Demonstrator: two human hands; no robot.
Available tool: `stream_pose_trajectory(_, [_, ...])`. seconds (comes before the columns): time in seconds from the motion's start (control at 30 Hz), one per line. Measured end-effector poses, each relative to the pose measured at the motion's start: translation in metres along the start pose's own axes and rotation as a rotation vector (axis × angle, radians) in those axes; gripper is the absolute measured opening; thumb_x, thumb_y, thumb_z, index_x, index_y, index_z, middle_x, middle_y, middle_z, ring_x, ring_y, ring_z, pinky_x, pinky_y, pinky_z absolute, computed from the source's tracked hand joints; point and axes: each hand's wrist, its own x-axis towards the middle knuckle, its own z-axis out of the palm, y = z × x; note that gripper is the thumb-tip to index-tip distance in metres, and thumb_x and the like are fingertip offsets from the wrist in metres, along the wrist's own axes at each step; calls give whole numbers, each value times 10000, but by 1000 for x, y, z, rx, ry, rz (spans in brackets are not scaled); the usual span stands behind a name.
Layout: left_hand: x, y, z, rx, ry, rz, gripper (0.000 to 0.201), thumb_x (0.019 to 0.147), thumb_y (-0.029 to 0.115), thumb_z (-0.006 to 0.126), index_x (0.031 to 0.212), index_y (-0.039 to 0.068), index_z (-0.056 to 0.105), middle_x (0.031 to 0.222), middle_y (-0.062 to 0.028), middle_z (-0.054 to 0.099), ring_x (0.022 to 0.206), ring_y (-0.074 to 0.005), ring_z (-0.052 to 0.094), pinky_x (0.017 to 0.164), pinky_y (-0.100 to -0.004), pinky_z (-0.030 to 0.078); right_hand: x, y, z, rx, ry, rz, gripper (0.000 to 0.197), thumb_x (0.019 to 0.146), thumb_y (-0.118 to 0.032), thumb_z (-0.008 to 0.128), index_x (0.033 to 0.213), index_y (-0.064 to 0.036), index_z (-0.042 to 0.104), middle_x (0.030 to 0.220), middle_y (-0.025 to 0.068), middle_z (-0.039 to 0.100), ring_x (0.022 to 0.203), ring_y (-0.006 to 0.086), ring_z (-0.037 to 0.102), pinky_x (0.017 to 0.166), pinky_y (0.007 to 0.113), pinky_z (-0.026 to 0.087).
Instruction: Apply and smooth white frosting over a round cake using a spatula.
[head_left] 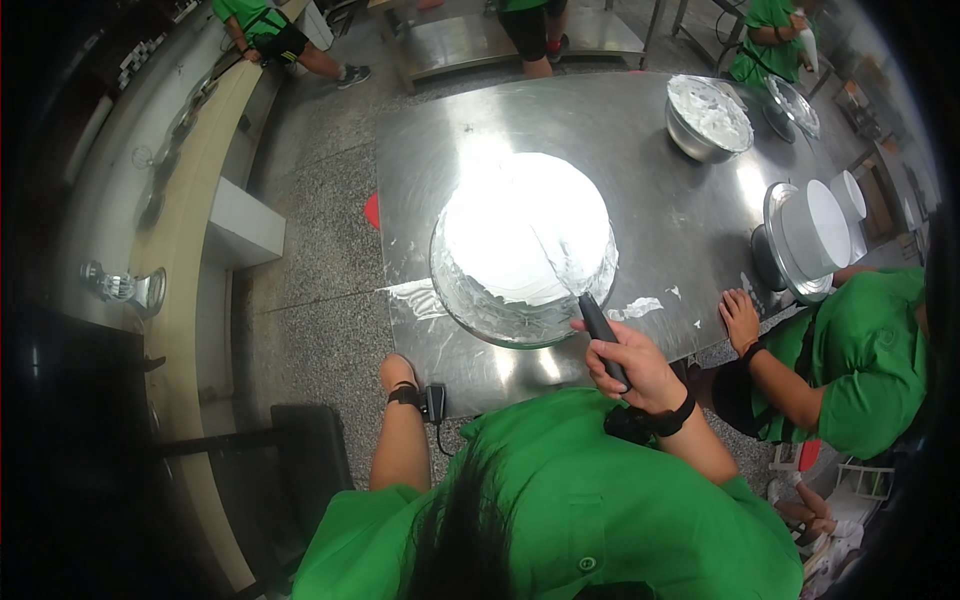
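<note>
A wide round of bright white cream [520, 225] covers most of a metal cake turntable [505, 328] in front of me. Its surface is overexposed, so I cannot tell how thick it is or what is under it. My right hand [635, 368] is closed round the black handle of a palette knife [604, 335]. The knife's blade lies across the near right part of the cream. My left hand [397, 372] is low at the table's left front corner, away from the turntable, and its fingers are hidden.
Cream smears mark the steel table [660, 230]. A metal bowl of cream [708, 118] stands at the far right. Further right, a white cake form [816, 230] sits on another turntable, beside a co-worker's hand [740, 320]. A counter [185, 200] runs along the left; other people stand beyond.
</note>
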Motion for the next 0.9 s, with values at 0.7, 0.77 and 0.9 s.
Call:
stream_pose_trajectory(0.7, [5, -4, 2, -16, 2, 12, 477, 929, 271, 373, 1097, -116, 595, 1171, -281, 593, 1069, -413, 577, 902, -437, 430, -15, 11, 25, -913, 394, -405, 505, 845, -114, 642, 1302, 17, 470, 848, 81, 613, 744, 149, 576, 687, 278, 471])
stream_pose_trajectory(0.77, [11, -7, -1, -21, 0, 8, 472, 911, 262, 397, 1135, -114, 576, 1177, -263, 594, 1058, -391, 587, 906, -430, 436, -15, 13, 26, -958, 391, -423, 513, 842, -112, 645, 1306, 15, 466, 859, 94, 617, 750, 165, 585, 691, 288, 475])
stream_pose_trajectory(0.9, [-13, 9, 0, -56, 28, -58, 475, 891, 246, 417, 1178, -107, 555, 1187, -247, 591, 1049, -378, 594, 917, -429, 437, -10, 20, 18, -1027, 387, -487, 542, 831, -116, 661, 1312, 14, 449, 846, 111, 620, 741, 185, 595, 691, 302, 480])
